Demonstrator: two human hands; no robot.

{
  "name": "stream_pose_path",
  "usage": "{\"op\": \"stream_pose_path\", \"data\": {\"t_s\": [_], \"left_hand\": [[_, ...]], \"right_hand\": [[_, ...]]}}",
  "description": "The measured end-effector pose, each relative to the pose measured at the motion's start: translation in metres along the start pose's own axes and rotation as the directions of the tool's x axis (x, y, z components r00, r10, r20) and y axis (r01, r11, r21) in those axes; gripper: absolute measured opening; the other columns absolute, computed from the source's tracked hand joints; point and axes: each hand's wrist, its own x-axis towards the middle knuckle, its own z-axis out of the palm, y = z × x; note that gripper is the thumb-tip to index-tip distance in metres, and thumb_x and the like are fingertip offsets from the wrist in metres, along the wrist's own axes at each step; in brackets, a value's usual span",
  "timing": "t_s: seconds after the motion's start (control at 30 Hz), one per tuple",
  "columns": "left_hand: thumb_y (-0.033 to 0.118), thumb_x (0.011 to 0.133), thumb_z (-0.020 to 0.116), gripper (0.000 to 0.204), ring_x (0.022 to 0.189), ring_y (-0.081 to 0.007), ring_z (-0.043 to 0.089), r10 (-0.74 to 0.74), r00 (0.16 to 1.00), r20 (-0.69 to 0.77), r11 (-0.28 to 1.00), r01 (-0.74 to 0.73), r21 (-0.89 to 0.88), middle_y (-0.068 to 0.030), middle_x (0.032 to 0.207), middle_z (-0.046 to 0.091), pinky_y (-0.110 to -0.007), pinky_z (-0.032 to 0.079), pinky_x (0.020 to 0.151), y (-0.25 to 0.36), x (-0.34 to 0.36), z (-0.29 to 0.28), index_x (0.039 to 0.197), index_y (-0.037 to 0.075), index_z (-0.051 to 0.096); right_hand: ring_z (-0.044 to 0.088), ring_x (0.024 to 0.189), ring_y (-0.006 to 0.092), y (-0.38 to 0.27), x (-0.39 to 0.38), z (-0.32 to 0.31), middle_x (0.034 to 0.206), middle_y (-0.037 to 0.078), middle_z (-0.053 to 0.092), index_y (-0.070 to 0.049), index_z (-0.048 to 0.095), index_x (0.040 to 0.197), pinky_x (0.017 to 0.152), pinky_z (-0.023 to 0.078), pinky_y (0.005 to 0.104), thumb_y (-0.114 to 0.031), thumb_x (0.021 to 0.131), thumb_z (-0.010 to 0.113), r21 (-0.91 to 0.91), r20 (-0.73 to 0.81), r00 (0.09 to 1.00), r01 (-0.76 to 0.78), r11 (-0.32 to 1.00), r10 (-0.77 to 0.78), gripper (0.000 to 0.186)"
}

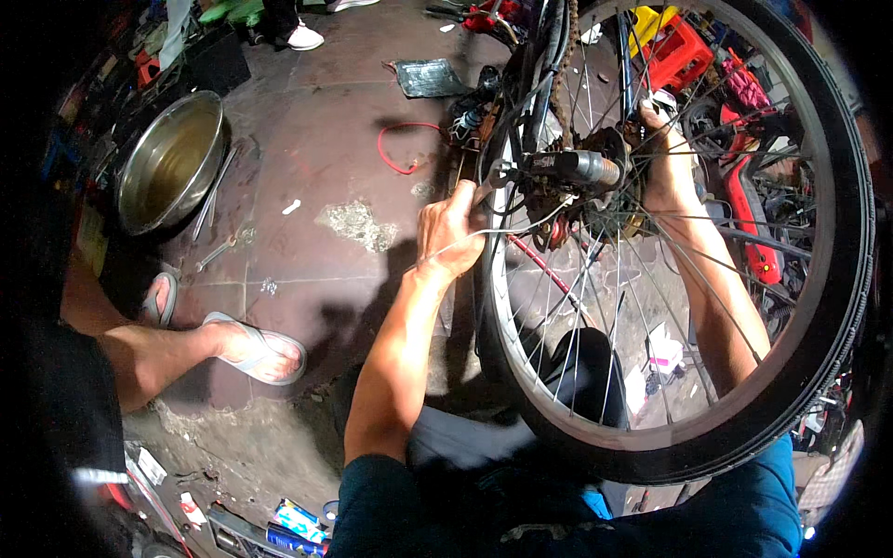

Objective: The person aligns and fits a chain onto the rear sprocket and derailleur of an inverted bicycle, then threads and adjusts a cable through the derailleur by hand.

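A bicycle's rear wheel [684,437] stands in front of me, its spokes crossing over my right forearm. My left hand [448,231] is closed around a wrench [494,179], whose head sits at the hub's left side, beside the dark rear derailleur [572,169]. A thin pale cable [535,228] loops from the hub past this hand. On the wheel's far side, my right hand [659,139] is closed near a dark frame tube [625,65]; spokes and the angle hide what its fingers grip. The chain [562,84] runs upward from the derailleur.
A metal basin [177,163] of brownish water stands left, with long tools [214,191] beside it. Another person's sandalled foot [256,349] is near. A red cable [383,149] and a dark flat piece [428,78] lie on the floor. A red stool [677,58] stands behind the wheel.
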Motion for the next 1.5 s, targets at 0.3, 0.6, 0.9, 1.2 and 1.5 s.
{"op": "stream_pose_path", "data": {"t_s": [0.3, 0.6, 0.9, 1.2, 1.5], "left_hand": [[0.012, 0.079, 0.049, 0.036, 0.08, -0.0413, 0.061, -0.247, 0.947, 0.204, 0.939, 0.286, -0.19, -0.0274, 0.081, 0.061, -0.046, 0.047, 0.07, 0.022, -0.006, -0.005, 0.111, -0.002, 0.052], [0.017, 0.079, 0.051, 0.044, 0.081, -0.0451, 0.06, -0.422, 0.81, 0.407, 0.898, 0.312, 0.309, -0.0302, 0.084, 0.06, -0.05, 0.048, 0.075, 0.037, -0.002, -0.014, 0.115, -0.009, 0.048], [0.035, 0.096, 0.045, 0.039, 0.061, -0.0098, 0.04, -0.437, 0.897, 0.058, 0.79, 0.414, -0.452, 0.0001, 0.067, 0.048, -0.026, 0.038, 0.058, 0.06, -0.027, 0.002, 0.099, -0.002, 0.057], [0.03, 0.096, 0.044, 0.034, 0.05, -0.005, 0.027, -0.518, 0.852, 0.077, 0.688, 0.468, -0.555, 0.007, 0.057, 0.036, -0.023, 0.026, 0.047, 0.101, -0.018, -0.019, 0.091, 0.004, 0.064], [0.021, 0.095, 0.046, 0.023, 0.05, -0.0047, 0.036, -0.631, 0.761, 0.151, 0.65, 0.625, -0.433, 0.0039, 0.059, 0.045, -0.022, 0.029, 0.044, 0.114, -0.037, -0.032, 0.089, 0.001, 0.056]], "right_hand": [[0.054, 0.054, 0.0161, 0.007, 0.006, 0.001, 0.066, 0.002, 0.058, -0.011, 0.056, 0.08, 0.052, 0.046, 0.029, -0.029, 0.084, 0.06, -0.042, -0.022, 0.998, 0.053, 0.998, -0.054, 0.019], [0.05, 0.055, 0.0171, -0.001, -0.004, 0.017, 0.064, 0.004, 0.05, -0.006, 0.055, 0.082, 0.05, 0.04, 0.0313, -0.036, 0.086, 0.058, -0.079, -0.018, 0.999, 0.046, 0.996, -0.047, 0.03], [0.05, 0.077, 0.0173, 0.009, 0.026, 0.002, 0.083, 0.008, 0.055, 0.0, 0.057, 0.093, 0.067, 0.042, 0.0367, -0.037, 0.08, 0.064, -0.224, -0.139, 0.986, 0.055, 0.973, -0.088, 0.04], [0.043, 0.072, 0.0129, 0.019, 0.006, 0.02, 0.078, 0.004, 0.049, 0.001, 0.05, 0.099, 0.063, 0.038, 0.0322, -0.037, 0.082, 0.063, -0.112, -0.183, 0.977, 0.092, 0.989, -0.111, 0.044], [0.043, 0.071, 0.0127, 0.008, 0.0, 0.027, 0.077, 0.003, 0.047, 0.0, 0.049, 0.098, 0.062, 0.037, 0.0318, -0.036, 0.083, 0.062, -0.077, -0.136, 0.984, 0.103, 0.992, -0.113, 0.041]]}}
